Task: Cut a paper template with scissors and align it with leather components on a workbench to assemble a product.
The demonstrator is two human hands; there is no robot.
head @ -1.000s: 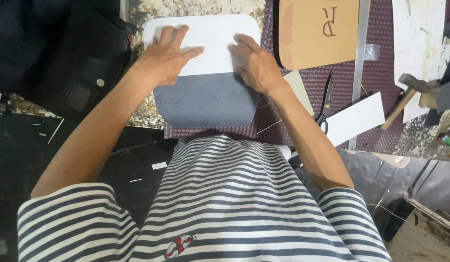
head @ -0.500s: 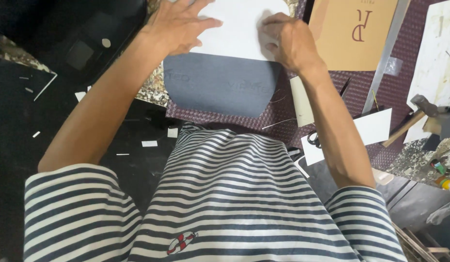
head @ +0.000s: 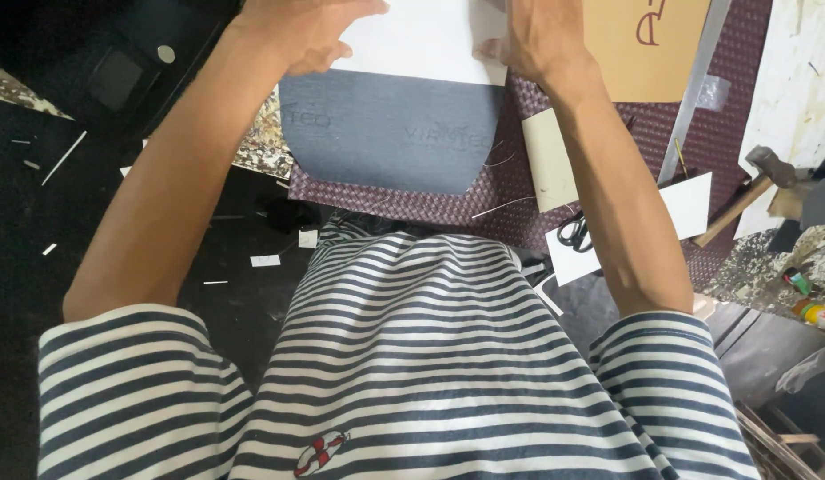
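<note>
Right now I see a smooth white sheet [head: 421,40] at twelve o'clock, lying over a matte grey piece [head: 390,133] with a fine grain and rounded lower corners. Both rest on a maroon woven mat [head: 510,200] with a basket-weave texture, spread on the desk. My left hand [head: 297,31] presses flat on the sheet's left edge, fingers spread; my right hand [head: 541,40] bears down on its right edge, knuckles bent. The two hands are apart, one at each side, pinning the sheet rather than gripping it. At one o'clock lies a tan board [head: 661,49]; beside it a long metal ruler [head: 692,93] runs slantwise. At three o'clock a wooden-handled hammer [head: 741,200] rests, with black-handled scissors [head: 574,233] nearer me.
</note>
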